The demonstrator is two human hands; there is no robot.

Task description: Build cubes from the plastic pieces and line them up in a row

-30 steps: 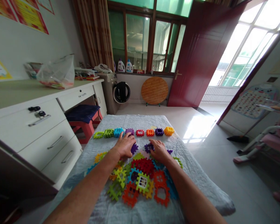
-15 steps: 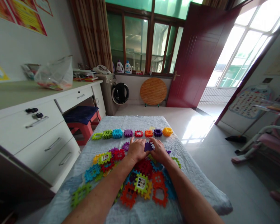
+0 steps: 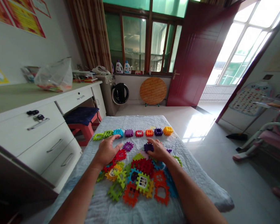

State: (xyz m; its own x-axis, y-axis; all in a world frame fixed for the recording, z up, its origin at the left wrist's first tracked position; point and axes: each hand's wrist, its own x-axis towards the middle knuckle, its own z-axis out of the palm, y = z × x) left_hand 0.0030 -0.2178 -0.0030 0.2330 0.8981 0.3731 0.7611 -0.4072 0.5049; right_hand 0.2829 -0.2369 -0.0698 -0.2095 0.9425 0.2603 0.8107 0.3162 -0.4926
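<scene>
My left hand [image 3: 107, 150] hovers over the left side of the loose pieces, thumb and fingers apart, with nothing between them. Its fingertips are near the blue block [image 3: 118, 133] in the back row. My right hand [image 3: 157, 149] grips a dark purple piece [image 3: 148, 147] by its right side, in front of the row. A lighter purple piece [image 3: 128, 146] lies between the hands. Toward me is a pile of toothed plastic pieces, among them a red one [image 3: 146, 166], a lime one with a white lattice [image 3: 142, 182] and an orange one [image 3: 162, 193].
A row of block stacks, from lime [image 3: 98, 136] to yellow [image 3: 168, 131], runs across the back of the cloth-covered table [image 3: 135, 122]. A white desk [image 3: 60, 144] and a pink stool with a dark seat [image 3: 82, 116] stand at the left.
My left hand has let go of the dark purple piece and moved left, its fingers now spread. My right hand stays on that piece.
</scene>
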